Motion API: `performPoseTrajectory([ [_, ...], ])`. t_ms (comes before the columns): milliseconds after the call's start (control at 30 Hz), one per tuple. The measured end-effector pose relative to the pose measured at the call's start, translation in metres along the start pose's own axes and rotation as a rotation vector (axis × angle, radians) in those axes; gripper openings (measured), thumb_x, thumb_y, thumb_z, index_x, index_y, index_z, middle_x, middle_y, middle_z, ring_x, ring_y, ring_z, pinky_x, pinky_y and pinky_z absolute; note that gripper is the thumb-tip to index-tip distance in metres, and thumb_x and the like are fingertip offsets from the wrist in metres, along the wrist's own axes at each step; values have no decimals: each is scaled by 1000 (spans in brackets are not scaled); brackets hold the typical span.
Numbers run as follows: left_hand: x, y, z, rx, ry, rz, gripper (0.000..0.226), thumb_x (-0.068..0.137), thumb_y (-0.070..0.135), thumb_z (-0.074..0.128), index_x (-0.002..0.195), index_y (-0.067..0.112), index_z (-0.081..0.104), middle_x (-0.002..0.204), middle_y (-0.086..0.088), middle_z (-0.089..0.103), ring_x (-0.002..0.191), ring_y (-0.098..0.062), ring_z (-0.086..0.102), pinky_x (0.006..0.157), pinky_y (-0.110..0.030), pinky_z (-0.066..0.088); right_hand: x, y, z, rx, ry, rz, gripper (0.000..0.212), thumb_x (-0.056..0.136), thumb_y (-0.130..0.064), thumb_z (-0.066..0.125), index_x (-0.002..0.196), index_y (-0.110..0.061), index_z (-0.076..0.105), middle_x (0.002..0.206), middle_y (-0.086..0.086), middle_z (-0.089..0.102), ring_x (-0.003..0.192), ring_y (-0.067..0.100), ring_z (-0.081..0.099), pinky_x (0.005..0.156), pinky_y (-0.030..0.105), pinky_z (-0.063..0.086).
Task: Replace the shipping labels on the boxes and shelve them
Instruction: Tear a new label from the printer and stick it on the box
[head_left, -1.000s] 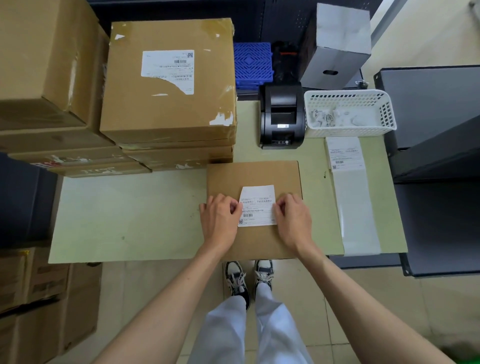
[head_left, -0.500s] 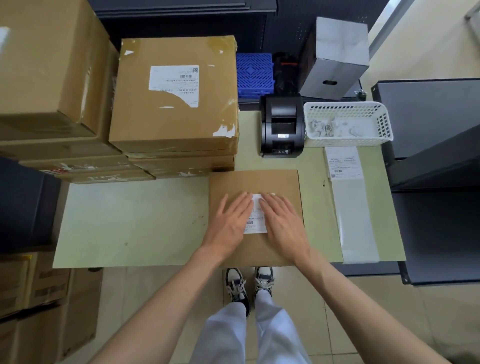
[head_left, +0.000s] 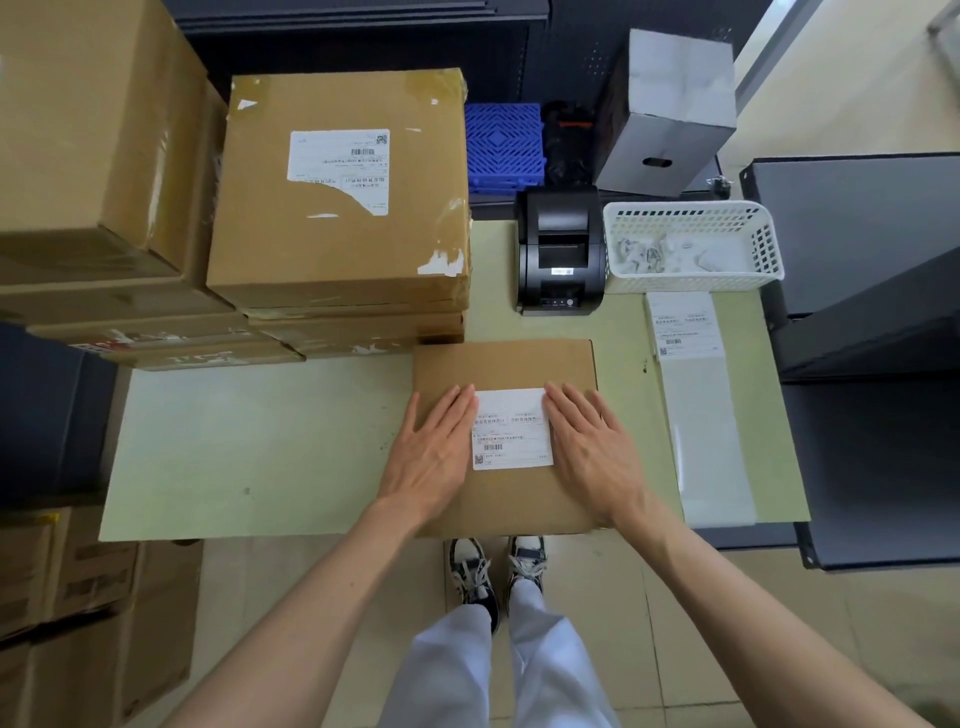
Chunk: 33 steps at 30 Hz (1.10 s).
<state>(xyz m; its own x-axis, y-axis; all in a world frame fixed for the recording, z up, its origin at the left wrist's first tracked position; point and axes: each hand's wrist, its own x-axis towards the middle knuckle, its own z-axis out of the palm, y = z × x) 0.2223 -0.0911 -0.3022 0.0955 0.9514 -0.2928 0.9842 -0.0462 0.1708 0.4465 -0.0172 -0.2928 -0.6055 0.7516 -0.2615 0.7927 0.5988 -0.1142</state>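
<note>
On near box (head_left: 504, 364): left hand (head_left: 434, 452) and right hand (head_left: 592, 447) flat, fingers straight, gripping nothing, flanking label (head_left: 511, 428); best pressed outward, edges firmly sealed.

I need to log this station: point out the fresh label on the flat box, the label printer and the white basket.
fresh label (head_left: 511, 428), head view, on its printed middle.
label printer (head_left: 561, 249), head view, on its black top cover.
white basket (head_left: 691, 283), head view, on its near wall.
</note>
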Motion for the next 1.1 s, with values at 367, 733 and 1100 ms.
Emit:
performPoseTrajectory([
  [367,-18,19,7,-32,137,133,60,103,14,37,158,9,14,167,-6,12,154,-18,7,125,-53,12,-16,-26,-10,-20,53,-74,56,97,-24,26,146,-2,39,154,14,36,144,29,31,117,46,16],
  [733,-53,35,37,31,53,181,64,98,21,53,157,9,31,164,-2,29,152,-17,25,119,-55,26,-58,-44,21,-39,-20,-139,63,93,-17,30,155,-9,21,163,9,15,150,27,12,118,49,14],
  [1100,-66,14,36,41,47,124,56,101,22,33,154,7,36,164,-4,26,152,-18,24,118,-59,29,-74,-14,19,-30,-8,-97,65,89,-12,20,153,-5,25,162,5,18,149,28,18,118,50,18],
])
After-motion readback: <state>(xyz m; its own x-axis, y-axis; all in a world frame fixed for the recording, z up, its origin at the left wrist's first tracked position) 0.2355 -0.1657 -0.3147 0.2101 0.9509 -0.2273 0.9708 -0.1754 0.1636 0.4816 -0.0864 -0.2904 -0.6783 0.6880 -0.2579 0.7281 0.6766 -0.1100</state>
